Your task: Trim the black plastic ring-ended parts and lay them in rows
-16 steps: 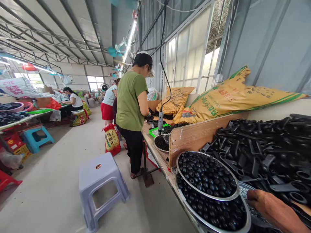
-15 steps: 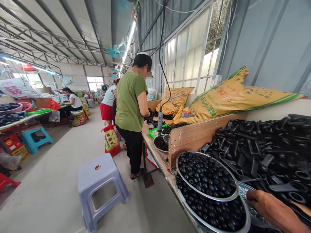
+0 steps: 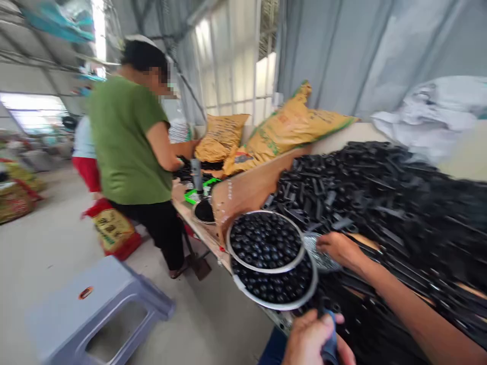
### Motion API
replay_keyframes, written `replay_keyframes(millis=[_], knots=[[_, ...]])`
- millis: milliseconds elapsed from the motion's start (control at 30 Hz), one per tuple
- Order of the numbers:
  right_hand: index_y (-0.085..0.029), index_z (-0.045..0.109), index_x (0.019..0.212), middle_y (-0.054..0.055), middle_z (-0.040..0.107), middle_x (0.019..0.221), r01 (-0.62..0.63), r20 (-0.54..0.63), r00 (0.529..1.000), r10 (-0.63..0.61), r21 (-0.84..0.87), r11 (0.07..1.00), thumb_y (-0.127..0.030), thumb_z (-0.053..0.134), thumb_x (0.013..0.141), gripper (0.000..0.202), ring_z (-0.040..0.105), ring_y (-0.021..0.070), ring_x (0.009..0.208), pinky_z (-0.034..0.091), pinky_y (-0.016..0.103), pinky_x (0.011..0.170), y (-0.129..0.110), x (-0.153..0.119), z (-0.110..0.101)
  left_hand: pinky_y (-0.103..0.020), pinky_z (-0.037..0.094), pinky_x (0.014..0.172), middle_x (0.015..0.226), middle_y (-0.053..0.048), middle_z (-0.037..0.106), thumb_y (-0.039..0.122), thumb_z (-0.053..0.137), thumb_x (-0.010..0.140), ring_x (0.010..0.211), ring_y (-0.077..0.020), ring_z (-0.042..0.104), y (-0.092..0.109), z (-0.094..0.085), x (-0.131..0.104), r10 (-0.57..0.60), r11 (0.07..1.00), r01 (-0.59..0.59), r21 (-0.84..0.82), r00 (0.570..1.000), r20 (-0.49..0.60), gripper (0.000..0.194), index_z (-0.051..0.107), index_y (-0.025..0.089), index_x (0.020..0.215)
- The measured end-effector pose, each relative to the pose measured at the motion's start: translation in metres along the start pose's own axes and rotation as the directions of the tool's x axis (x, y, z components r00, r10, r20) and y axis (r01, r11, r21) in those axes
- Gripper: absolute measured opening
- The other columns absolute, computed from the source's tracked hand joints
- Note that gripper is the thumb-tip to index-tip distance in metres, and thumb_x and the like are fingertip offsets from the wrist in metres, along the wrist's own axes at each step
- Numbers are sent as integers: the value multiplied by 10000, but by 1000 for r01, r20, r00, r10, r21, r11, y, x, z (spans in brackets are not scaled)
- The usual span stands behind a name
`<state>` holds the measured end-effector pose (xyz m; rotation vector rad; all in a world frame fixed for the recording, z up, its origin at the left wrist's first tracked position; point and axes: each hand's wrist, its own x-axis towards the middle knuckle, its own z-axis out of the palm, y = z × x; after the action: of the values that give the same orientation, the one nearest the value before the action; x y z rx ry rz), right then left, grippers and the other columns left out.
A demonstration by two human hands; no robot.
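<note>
My right hand [image 3: 338, 248] reaches in from the lower right, its fingers down on a small metal dish of silvery bits [image 3: 317, 258]; the grip is blurred. At the bottom edge, my left hand [image 3: 310, 340] is closed around a blue-handled tool [image 3: 330, 347]. Just left of the dish, two stacked metal bowls [image 3: 266, 269] hold black round beads [image 3: 264, 241]. A large heap of black plastic parts [image 3: 380, 203] covers the bench behind and to the right of my hands.
A wooden divider [image 3: 247, 187] separates my spot from a person in a green shirt [image 3: 129, 142] working at the bench. Yellow sacks [image 3: 289, 126] and a white sack [image 3: 429, 111] lie behind. On the floor stand a grey stool [image 3: 95, 309] and a red-and-yellow bag [image 3: 114, 228].
The view has swung right and down. My right hand has moved up over the small dish, and my left hand with the blue-handled tool has come into view.
</note>
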<state>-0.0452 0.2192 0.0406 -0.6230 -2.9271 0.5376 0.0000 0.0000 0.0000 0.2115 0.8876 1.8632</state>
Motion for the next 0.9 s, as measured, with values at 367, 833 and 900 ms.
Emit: replay_keyframes(millis=[367,833,900], knots=[[-114,626,762,9,577,637,-49,-77,993,94,451,891,-228,477,747,189,511,109,584,407,192,552,-4,-82,-29,-192,375,412,657,-46,591,318,444,849,529,-120,539,4,18,-7,-20,999,19,-44,999,-25,276,503,95,1000],[-124,601,776,63,559,752,25,-659,752,-18,1,1000,-85,394,851,223,490,134,703,396,233,641,13,-281,5,-348,491,792,887,-118,640,228,511,827,947,-225,586,-63,93,-16,-285,957,288,-30,955,77,163,584,96,889],[-119,603,777,68,554,733,-40,-712,702,-15,-60,997,-66,375,841,243,479,140,681,388,243,618,19,-298,8,-341,484,810,889,-112,641,220,513,825,945,-215,585,-77,104,-19,-325,945,326,1,940,102,160,594,94,881]])
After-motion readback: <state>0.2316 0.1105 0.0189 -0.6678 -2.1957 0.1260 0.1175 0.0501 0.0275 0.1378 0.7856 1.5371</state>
